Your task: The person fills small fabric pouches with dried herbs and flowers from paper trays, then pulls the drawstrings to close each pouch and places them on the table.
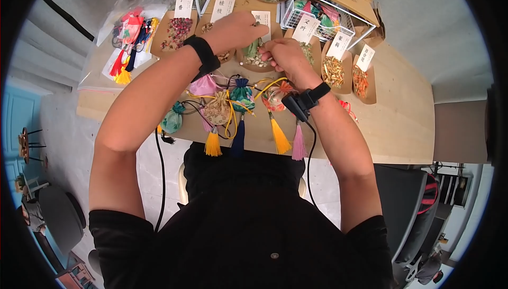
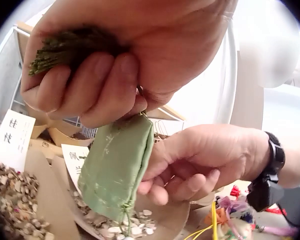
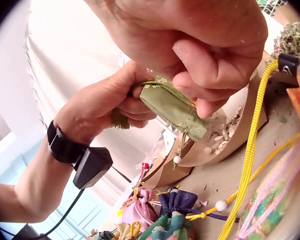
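A small green fabric pouch (image 2: 115, 165) with a zip along one edge hangs tilted between the two hands. My left hand (image 1: 235, 32) grips its upper end, with a dark green tassel (image 2: 65, 50) bunched in the curled fingers. At the pouch's zip edge, my right hand (image 1: 290, 60) pinches with thumb and curled fingers; its fingertips are partly hidden behind the pouch in the left wrist view. A cord with a white bead (image 3: 177, 159) dangles from the lower corner. Right underneath is a brown paper tray (image 2: 177, 222) holding pale dried slices (image 2: 140, 227).
More paper trays of dried herbs, such as dark red buds (image 1: 177, 32) and orange petals (image 1: 360, 83), stand in an arc with label cards. Drawstring pouches (image 1: 217, 110) with tassels lie along the near edge. A wire basket (image 1: 317, 23) stands behind; tassels (image 1: 123, 76) lie at left.
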A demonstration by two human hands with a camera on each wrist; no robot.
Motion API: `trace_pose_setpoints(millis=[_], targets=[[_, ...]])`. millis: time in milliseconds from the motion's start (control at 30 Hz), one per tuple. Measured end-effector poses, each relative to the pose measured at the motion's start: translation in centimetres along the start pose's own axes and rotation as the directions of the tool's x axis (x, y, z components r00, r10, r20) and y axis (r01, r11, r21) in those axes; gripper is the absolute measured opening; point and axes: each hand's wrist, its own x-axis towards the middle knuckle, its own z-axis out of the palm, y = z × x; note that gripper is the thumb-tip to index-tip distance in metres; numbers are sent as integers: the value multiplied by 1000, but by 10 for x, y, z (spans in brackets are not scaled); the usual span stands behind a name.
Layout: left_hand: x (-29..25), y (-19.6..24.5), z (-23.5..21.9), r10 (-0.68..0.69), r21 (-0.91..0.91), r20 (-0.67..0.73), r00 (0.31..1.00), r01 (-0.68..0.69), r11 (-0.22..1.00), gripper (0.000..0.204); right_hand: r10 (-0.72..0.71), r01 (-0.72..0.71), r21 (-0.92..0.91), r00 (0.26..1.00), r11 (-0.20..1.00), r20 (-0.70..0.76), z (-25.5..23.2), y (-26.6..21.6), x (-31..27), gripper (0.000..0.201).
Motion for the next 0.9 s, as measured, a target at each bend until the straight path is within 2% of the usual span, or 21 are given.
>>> trace_pose_setpoints(millis=[233,333,433,533,633,733,833,900], targets=[[14,5,-11,72,-89,113,991,-62,994,58,37,-35,26,998,999,-44,3,-6,-5,22],[6,20,-21,7,-198,119,993,17,980,56,44,-42,34,997,999,-67,3,-6,-4,23],[7,15,-19,82,-272,86,993,-56,961,56,34,-36,204,999,978,18,-2,0,-3,18],[11,8,-14,-15,-171,168,986,44,984,57,35,-54,261,996,964,76,-6,3,-4,16],[7,8,-14,-1,-228,58,998,14,974,58,61,-76,286,996,955,59,-7,-4,-8,13],[10,4,-13,-10,-254,60,998,25,967,59,12,-8,194,1000,981,-16,-6,0,-5,14],[9,7,-13,-21,-163,112,993,39,986,59,-52,59,61,993,996,-102,-5,-3,-8,19],[6,7,-12,-29,-165,94,995,44,985,59,-79,82,19,990,996,-117,-2,6,-3,22]])
